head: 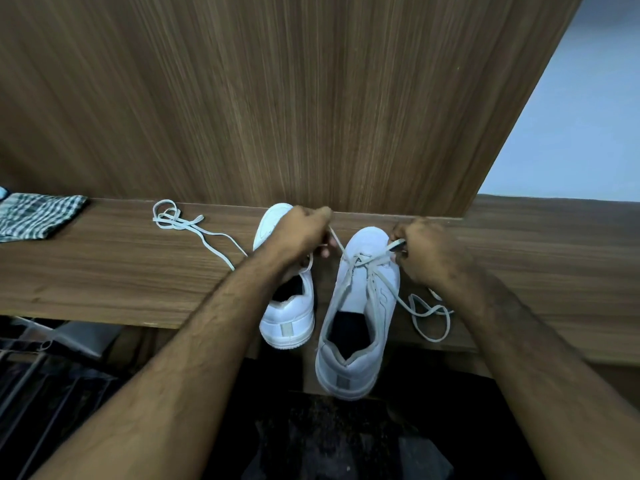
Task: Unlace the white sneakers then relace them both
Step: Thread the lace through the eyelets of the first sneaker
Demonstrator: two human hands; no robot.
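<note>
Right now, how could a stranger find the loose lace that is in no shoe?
Look at the wooden shelf under the tall wood panel. Left of the two white sneakers, right of the checked cloth, lies the loose lace in a tangle. Unlike the other lace, no hand holds it and it passes through no eyelets.

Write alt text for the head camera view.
Two hands, left hand and right hand, each pinch an end of the white lace on the nearer white sneaker; a second white sneaker and loose white lace lie on the wooden shelf.
</note>
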